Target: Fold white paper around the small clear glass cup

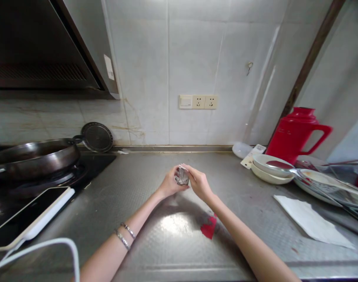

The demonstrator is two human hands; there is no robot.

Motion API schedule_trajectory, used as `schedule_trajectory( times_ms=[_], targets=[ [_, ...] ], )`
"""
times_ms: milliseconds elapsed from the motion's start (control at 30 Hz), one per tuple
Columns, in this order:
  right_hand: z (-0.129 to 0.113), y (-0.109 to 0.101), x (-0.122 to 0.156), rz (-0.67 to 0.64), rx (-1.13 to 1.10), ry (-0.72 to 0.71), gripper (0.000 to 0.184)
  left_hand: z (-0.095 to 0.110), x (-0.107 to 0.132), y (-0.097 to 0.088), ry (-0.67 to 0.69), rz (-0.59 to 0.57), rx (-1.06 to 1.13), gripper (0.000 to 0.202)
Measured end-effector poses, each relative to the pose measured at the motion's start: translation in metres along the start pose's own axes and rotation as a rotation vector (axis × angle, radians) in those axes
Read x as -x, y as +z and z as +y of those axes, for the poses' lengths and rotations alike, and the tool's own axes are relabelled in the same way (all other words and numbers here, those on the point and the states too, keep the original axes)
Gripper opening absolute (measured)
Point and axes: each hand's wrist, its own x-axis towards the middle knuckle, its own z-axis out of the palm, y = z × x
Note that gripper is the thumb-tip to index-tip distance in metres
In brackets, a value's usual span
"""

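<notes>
A small round thing [181, 176], silver-grey and crinkled like foil or clear plastic, is held up over the steel counter; its exact kind I cannot make out. My left hand [169, 183] curls around its left side and underneath, closed on it. At the upper right edge, my right hand [199, 181] presses its fingers against the same thing, with a thin whitish edge showing near the fingertips. Part of the thing is covered by my fingers. A torn red scrap [208, 228] lies on the counter below, beside my right forearm.
On the left, a steel pan [38, 158] sits on the stove, with a phone [29, 215] and white cable in front. To the right are stacked bowls [271, 178], a red thermos jug [295, 135], plates and a white paper sheet [312, 221]. The tiled wall carries sockets [198, 102].
</notes>
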Motion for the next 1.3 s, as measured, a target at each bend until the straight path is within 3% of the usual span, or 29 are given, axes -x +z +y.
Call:
schedule_trajectory(
  times_ms=[200,300,433,600,767,867,1100,1300],
  targets=[
    [-0.008,-0.001,-0.001,-0.152,0.228,-0.281,0.040,0.004,-0.001,-0.001,0.112,0.020,-0.060,0.063],
    [-0.012,0.003,-0.001,-0.151,0.296,-0.343,0.044,0.004,-0.001,-0.002,0.112,0.017,-0.100,0.056],
    [-0.018,0.008,0.000,-0.193,0.315,-0.400,0.042,-0.009,0.002,-0.001,0.050,0.066,-0.107,0.066],
    [-0.023,0.010,0.003,-0.226,0.259,-0.434,0.039,-0.020,0.003,0.001,0.009,0.070,-0.080,0.067],
    [-0.016,0.004,0.001,-0.096,0.270,-0.395,0.044,-0.008,0.001,0.000,0.075,0.011,-0.127,0.046],
    [-0.007,0.002,-0.002,-0.047,0.300,-0.321,0.043,-0.001,0.002,0.001,0.051,0.030,-0.138,0.045],
    [0.000,0.006,-0.003,-0.129,0.305,-0.251,0.032,0.003,0.005,0.004,-0.034,0.054,-0.128,0.043],
    [-0.005,0.006,-0.001,-0.102,0.319,-0.285,0.032,0.004,0.002,0.002,0.075,-0.005,-0.101,0.045]
  ],
)
